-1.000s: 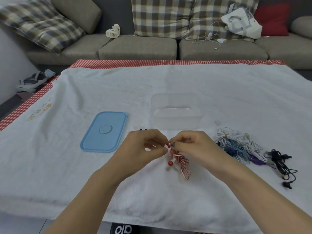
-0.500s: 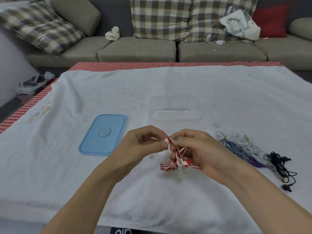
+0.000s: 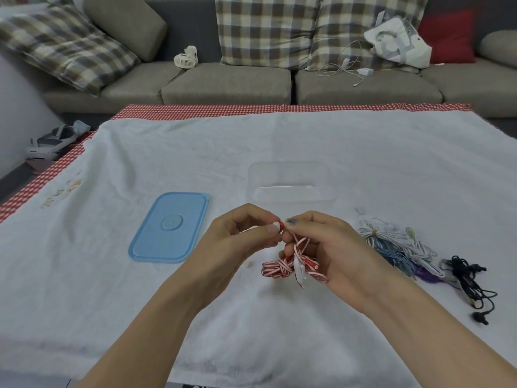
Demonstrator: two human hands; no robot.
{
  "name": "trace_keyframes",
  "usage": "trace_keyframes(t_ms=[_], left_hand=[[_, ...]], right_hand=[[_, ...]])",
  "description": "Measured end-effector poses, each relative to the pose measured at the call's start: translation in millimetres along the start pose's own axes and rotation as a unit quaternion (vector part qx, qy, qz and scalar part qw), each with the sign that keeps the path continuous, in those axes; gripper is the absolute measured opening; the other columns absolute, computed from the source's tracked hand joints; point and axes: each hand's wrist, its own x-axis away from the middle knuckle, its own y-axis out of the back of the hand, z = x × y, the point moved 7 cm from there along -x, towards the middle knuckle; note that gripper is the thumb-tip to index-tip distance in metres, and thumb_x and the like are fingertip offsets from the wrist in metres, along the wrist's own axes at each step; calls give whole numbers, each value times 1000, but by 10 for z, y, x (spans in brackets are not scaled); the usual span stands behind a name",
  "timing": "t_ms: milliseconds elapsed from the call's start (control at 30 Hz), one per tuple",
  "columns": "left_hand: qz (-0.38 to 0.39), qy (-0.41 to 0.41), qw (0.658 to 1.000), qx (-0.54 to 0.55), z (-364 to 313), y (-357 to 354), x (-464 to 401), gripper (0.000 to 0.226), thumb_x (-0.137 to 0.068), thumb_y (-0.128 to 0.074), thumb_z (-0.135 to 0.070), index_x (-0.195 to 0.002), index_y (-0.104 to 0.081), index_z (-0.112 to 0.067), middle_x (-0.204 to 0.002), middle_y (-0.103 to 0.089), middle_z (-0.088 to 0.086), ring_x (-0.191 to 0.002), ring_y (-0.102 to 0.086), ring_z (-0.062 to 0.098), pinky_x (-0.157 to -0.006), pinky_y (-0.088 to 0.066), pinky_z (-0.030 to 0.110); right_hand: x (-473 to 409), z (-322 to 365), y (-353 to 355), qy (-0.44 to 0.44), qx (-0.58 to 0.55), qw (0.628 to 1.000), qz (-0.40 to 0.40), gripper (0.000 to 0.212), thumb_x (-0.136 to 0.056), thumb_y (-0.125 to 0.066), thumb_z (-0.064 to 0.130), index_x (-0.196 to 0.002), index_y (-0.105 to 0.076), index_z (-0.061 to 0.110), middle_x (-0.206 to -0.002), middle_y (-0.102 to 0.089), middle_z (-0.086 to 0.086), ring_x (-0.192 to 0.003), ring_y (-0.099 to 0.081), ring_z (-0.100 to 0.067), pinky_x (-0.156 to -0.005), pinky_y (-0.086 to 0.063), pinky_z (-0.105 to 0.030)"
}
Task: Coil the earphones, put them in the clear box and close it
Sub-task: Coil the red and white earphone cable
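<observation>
Red-and-white striped earphones [image 3: 282, 268] hang bundled between my hands, just above the white cloth. My left hand [image 3: 246, 236] pinches a red earbud at thumb and fingertip. My right hand [image 3: 327, 247] grips the cord and the bundle below it. The clear box [image 3: 291, 183] stands open just beyond my hands. Its blue lid [image 3: 169, 228] lies flat on the cloth to the left.
A heap of white, blue and purple earphones [image 3: 397, 245] lies at the right, with black earphones [image 3: 470, 281] beside it. The white cloth [image 3: 251, 147] covers the table; a sofa with cushions, a small fan and a cable stands behind.
The striped cord, which hung loose under my right hand a second ago, is now gathered into a bundle at my right palm. Both hands have stayed close together.
</observation>
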Motion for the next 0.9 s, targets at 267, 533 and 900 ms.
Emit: trace_keyframes(t_ms=[267,533,900], left_hand=[[6,4,1000,29,-9,-31,-21,5,-86,-75,-9,-91,-75,-10,-100,-74,19,-101,-69,30,-107,-51,48],[8,9,997,74,-10,-82,-56,3,-81,-70,-11,-83,-70,-9,-89,-71,20,-90,-68,27,-100,-54,40],[-19,-36,998,-41,-40,-57,-73,7,-95,-69,-9,-101,-70,-8,-101,-76,17,-105,-71,35,-106,-51,51]], right_hand=[[15,26,8,41,13,999,-26,16,-94,-62,13,-81,-64,4,-68,-64,-10,-71,-61,-28,-54,-51,-29],[37,18,9,101,30,992,-75,21,-94,-65,15,-78,-65,1,-69,-66,-14,-63,-53,-34,-54,-53,-35],[16,40,93,112,47,987,-104,11,-94,-61,10,-90,-71,7,-71,-66,-11,-62,-63,-26,-58,-52,-38]])
